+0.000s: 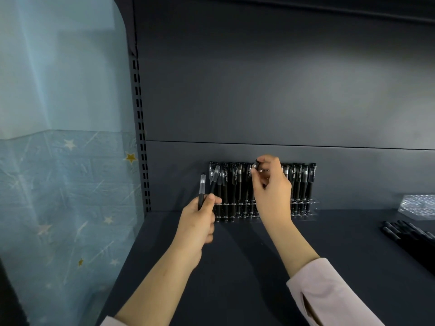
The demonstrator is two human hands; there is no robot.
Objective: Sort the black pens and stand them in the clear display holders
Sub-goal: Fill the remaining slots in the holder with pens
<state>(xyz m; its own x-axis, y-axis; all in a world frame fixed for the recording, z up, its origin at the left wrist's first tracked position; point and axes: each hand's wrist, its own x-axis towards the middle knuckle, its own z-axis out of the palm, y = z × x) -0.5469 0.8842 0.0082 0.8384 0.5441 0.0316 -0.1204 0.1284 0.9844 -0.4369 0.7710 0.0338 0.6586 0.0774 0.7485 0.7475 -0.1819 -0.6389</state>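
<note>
A clear display holder [303,203] stands against the back panel of the dark shelf, filled with a row of upright black pens [235,184]. My left hand [200,220] is shut on two black pens [202,191], held upright just left of the holder. My right hand [270,191] reaches over the middle of the row, its fingertips pinched on the cap of one black pen [256,166] at the top of the row. The pens behind that hand are hidden.
Several loose black pens [409,234] lie on the shelf at the far right. Behind them sits a clear plastic pack [419,205]. A slotted upright [141,128] bounds the shelf's left side, with a blue starred wall covering [66,184] beyond it.
</note>
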